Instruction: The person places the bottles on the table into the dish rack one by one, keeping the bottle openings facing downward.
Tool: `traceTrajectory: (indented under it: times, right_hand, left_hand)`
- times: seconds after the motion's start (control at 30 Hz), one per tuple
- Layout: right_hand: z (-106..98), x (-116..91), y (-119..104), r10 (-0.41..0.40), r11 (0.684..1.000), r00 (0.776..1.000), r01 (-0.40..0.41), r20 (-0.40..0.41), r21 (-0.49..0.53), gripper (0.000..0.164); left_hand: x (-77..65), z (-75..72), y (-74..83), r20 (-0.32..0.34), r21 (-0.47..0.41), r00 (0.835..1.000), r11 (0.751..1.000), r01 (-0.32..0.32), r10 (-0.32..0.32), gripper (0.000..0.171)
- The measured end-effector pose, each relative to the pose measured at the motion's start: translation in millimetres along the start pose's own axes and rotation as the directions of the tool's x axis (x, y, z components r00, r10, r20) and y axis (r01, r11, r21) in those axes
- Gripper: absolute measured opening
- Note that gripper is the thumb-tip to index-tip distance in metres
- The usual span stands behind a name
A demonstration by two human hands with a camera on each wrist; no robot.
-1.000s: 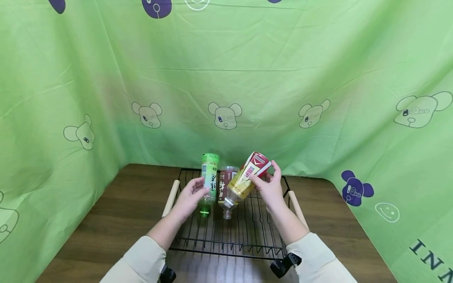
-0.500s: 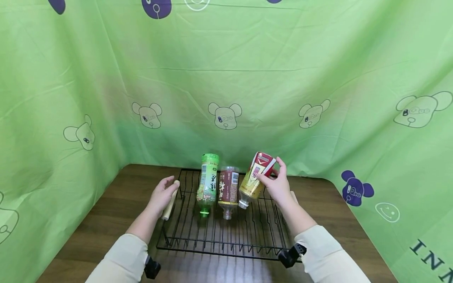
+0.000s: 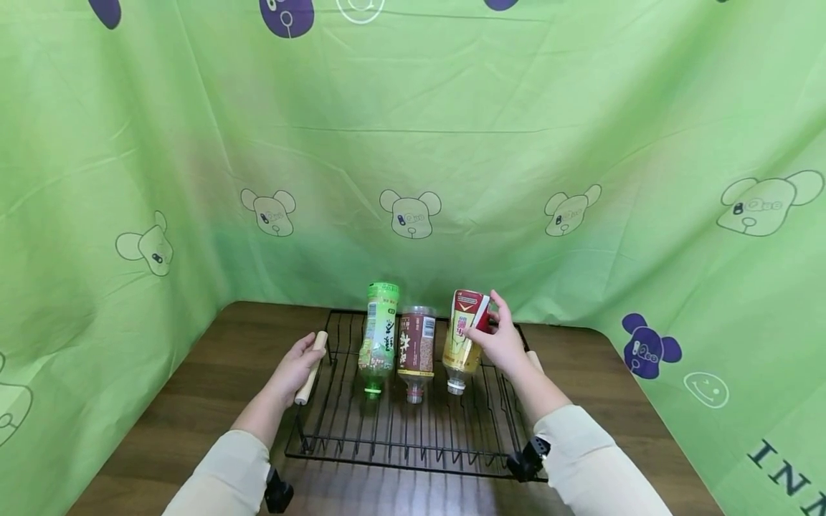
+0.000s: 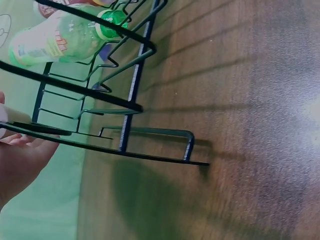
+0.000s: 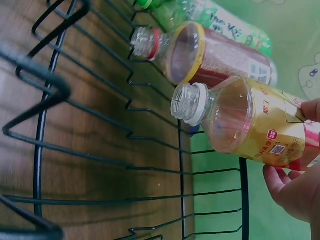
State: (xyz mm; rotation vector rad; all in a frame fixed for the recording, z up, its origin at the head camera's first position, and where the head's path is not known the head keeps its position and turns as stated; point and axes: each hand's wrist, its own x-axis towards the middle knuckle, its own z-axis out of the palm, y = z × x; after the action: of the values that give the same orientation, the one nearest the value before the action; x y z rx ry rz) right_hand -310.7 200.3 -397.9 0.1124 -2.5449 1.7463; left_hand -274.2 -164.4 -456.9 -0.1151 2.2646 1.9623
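Observation:
My right hand (image 3: 506, 344) holds a clear plastic bottle with a yellow and red label (image 3: 464, 333) by its base end, thumb on one side and fingers on the other. The bottle's capless neck points down toward the black wire rack (image 3: 419, 444). Beside it on the rack lie a bottle with a maroon label (image 3: 416, 344) and a green bottle (image 3: 381, 322), necks toward me. My left hand (image 3: 293, 373) grips the pale wooden handle (image 3: 312, 369) at the rack's left side; in the left wrist view its fingers (image 4: 37, 145) come beneath the handle.
The rack stands on a dark wood table (image 3: 193, 401). A second wooden handle (image 3: 534, 360) shows partly behind the right forearm. A green curtain (image 3: 413, 143) with bear prints hangs behind the table and along both sides.
My left hand has left the green bottle and moved left to the rack's handle. My right hand has brought the yellow and red bottle right of the maroon one and turned it straighter.

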Motion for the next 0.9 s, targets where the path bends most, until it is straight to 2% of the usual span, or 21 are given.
traceTrajectory:
  times: [0.17, 0.37, 0.9]
  right_hand:
    - [3, 2, 5, -0.008, 1.000, 0.999, 0.009, 0.037, -0.010, 0.096]
    - [5, 3, 10, -0.006, 0.999, 0.997, 0.009, 0.071, -0.037, 0.096]
    - [15, 8, 20, 0.012, 0.994, 0.995, -0.001, 0.101, -0.108, 0.096]
  left_hand:
    - [-2.4, 1.8, -3.2, 0.000, 0.043, 1.000, 0.999, -0.025, 0.025, 0.068]
    - [-4.0, 3.7, -2.8, -0.015, 0.037, 0.999, 0.999, -0.029, 0.030, 0.068]
    - [-2.3, 4.2, -6.7, -0.022, 0.022, 0.999, 0.999, -0.040, 0.040, 0.068]
